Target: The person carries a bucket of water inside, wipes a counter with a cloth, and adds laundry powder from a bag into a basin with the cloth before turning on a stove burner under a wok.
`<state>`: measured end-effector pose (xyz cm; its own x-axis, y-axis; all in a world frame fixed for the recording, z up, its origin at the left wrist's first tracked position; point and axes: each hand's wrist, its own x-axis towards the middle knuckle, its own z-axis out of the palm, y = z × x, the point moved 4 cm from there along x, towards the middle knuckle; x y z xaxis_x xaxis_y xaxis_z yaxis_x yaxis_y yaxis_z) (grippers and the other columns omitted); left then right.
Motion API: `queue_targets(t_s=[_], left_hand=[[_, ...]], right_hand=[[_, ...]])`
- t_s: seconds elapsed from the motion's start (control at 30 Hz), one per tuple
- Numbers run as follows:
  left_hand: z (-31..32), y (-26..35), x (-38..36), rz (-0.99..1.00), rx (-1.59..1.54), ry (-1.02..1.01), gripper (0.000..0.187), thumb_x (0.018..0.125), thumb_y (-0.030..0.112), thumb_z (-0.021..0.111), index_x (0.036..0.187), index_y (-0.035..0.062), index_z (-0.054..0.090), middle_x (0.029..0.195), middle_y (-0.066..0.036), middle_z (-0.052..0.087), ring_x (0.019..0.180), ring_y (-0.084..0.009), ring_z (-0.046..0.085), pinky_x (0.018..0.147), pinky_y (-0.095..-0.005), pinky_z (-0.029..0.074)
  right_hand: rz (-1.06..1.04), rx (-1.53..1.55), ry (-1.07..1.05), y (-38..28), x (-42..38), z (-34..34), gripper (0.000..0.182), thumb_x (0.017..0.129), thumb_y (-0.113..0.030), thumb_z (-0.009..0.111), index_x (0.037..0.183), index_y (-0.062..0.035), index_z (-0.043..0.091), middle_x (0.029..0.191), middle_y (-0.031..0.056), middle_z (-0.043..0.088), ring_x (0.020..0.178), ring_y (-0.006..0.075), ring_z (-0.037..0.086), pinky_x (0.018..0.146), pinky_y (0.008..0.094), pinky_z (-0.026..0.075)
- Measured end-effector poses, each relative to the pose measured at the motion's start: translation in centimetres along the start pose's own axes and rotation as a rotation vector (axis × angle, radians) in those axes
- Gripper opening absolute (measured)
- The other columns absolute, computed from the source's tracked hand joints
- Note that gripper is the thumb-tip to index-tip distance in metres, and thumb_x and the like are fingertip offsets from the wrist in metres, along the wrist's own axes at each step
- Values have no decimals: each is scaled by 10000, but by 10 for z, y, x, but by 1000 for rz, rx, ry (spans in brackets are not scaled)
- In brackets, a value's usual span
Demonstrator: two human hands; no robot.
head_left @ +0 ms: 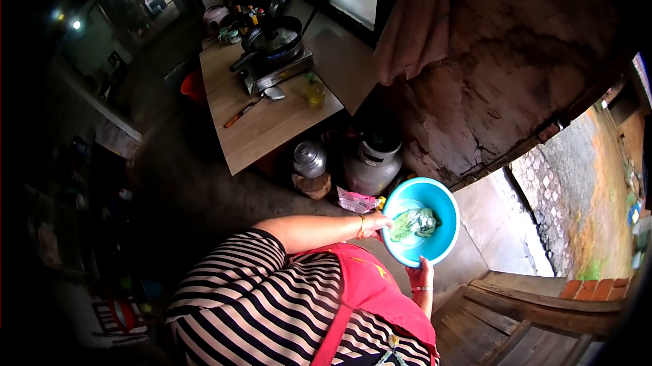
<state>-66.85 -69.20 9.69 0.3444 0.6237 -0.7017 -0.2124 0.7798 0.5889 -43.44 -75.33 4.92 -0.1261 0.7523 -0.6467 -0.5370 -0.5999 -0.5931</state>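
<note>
A light-blue plastic basin [445, 206] is held up in front of my red apron, between both hands. My left hand [375, 224] grips its rim on the left side, thumb toward the inside. On the near lower rim, my right hand [422, 273] is closed with the thumb up on the edge; its other fingers are partly hidden beneath. Inside the basin lies a green bundle [413, 225] with a shiny, plastic-looking wrap; its contents are hard to make out.
A table [292, 118] carries a gas stove with a lidded wok [275, 39], a spatula [244, 111] and a bottle of yellow liquid [315, 91]. Below stand a gas cylinder [372, 166], a kettle [310, 159] and a pink packet [356, 199]. A doorway opens at right, beside a wooden door [523, 305].
</note>
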Motion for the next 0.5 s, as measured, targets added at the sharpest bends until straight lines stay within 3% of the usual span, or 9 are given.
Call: queue_targets(t_s=[0.2, 0.33, 0.43, 0.5], left_hand=[[-10, -9, -24, 19, -30, 40, 395, 748, 104, 563, 1134, 35, 506, 1035, -108, 583, 883, -233, 607, 758, -462, 506], [-12, -21, -26, 34, -99, 47, 350, 715, 63, 564, 1061, 15, 527, 911, -122, 608, 763, -243, 631, 691, -478, 527], [-9, -29, -25, 21, -60, -13, 398, 770, 174, 594, 1133, 37, 507, 1096, -113, 555, 960, -226, 579, 778, -471, 494], [1, -23, -41, 8, -14, -71, 491, 776, 243, 609, 1192, 41, 446, 1172, -124, 500, 973, -249, 569, 762, -461, 497]], right_hand=[[-4, -2, -47, 10, -9, 14, 169, 753, -139, 554, 901, -88, 492, 766, 55, 603, 618, 212, 618, 492, 329, 528], [-6, -17, -57, 11, -18, 11, 167, 752, -142, 550, 897, -83, 492, 775, 58, 602, 621, 212, 617, 491, 333, 528], [-2, -40, -44, 8, -24, 5, 165, 756, -150, 549, 896, -84, 492, 766, 57, 604, 605, 211, 614, 482, 329, 521], [-9, -33, -34, 5, -29, 3, 160, 758, -152, 547, 892, -82, 494, 758, 59, 606, 594, 210, 612, 476, 324, 516]])
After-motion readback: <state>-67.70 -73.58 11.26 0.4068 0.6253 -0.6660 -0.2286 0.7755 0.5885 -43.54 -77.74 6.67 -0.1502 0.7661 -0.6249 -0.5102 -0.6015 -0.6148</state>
